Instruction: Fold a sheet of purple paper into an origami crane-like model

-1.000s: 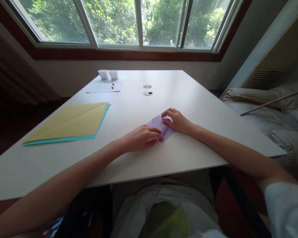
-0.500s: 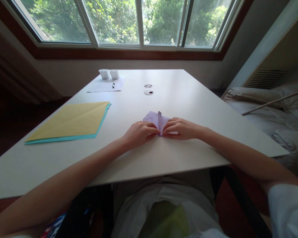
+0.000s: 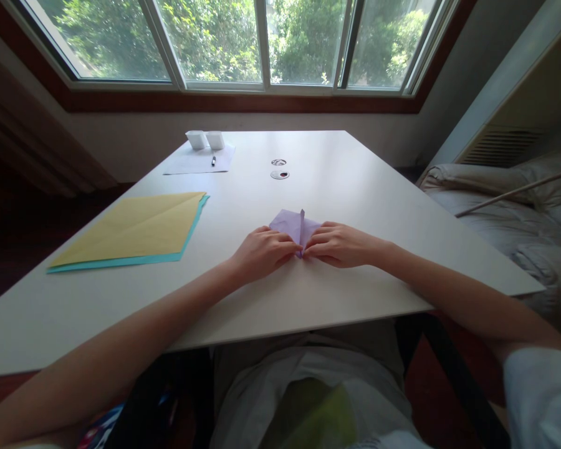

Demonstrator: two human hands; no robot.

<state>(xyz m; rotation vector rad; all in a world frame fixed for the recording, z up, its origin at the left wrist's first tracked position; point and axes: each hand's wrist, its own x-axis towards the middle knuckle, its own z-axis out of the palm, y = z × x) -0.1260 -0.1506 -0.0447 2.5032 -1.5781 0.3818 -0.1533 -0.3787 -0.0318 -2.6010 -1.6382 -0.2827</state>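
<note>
A folded piece of purple paper lies on the white table in front of me, with a narrow flap standing up along its middle. My left hand is closed on its near left side, thumb and fingertips pressed together close to the near point. From the other side my right hand pinches the near right edge, its fingertips almost touching those of the left. Both hands cover much of the paper's lower part, so the folds under the fingers are hidden.
Yellow paper lies over turquoise paper at the left. Farther back, two white containers and a pen rest by a white sheet. Two round fittings sit mid-table. The table's front edge is close to my body.
The fingers of my right hand have closed in more on the paper and shifted slightly. The upright flap looks narrower and leans a little to the right. My left hand has hardly moved.
</note>
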